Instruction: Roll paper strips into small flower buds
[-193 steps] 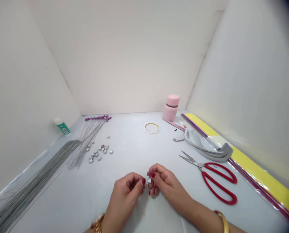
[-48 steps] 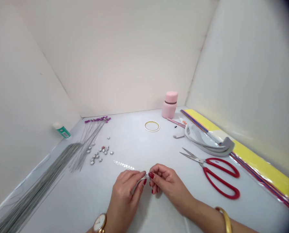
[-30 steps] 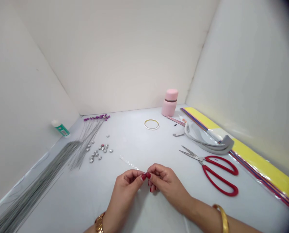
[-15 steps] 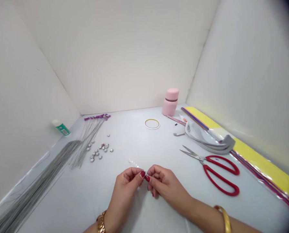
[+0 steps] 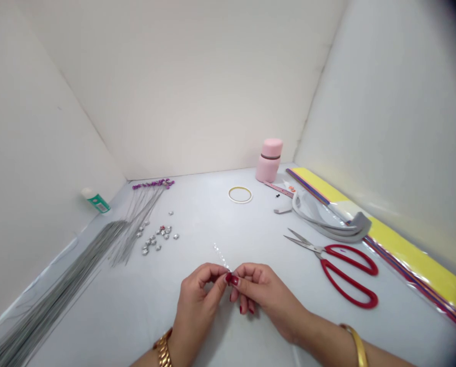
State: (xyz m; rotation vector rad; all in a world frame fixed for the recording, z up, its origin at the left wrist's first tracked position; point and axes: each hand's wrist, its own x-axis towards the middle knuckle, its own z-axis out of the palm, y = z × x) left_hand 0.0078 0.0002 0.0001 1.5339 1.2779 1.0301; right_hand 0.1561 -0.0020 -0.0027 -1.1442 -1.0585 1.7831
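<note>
Okay, so a thin, shiny dotted strip (image 5: 221, 255) is pinched at its near end between two hands, low over the table (image 5: 208, 224), with its free end pointing away from the person. The left hand (image 5: 200, 290) has thumb and forefinger closed on it, and the right hand (image 5: 264, 290) is pinched just as tight right beside, thumbs touching, its other fingers loosely curled. Can't make out what's between the tips, they cover it. Little silver stars (image 5: 163, 233) lie scattered off to the left, near some purple-tipped stems (image 5: 153, 184) and a big bundle of grey wires (image 5: 71, 270). Straight ahead from the hands there's a flat tape ring (image 5: 240, 202). Over on the right, red-handled scissors (image 5: 317, 250) lie with blades apart, grey bands (image 5: 327, 230) behind them, and a pink bottle (image 5: 268, 165) stands upright farther back.
</note>
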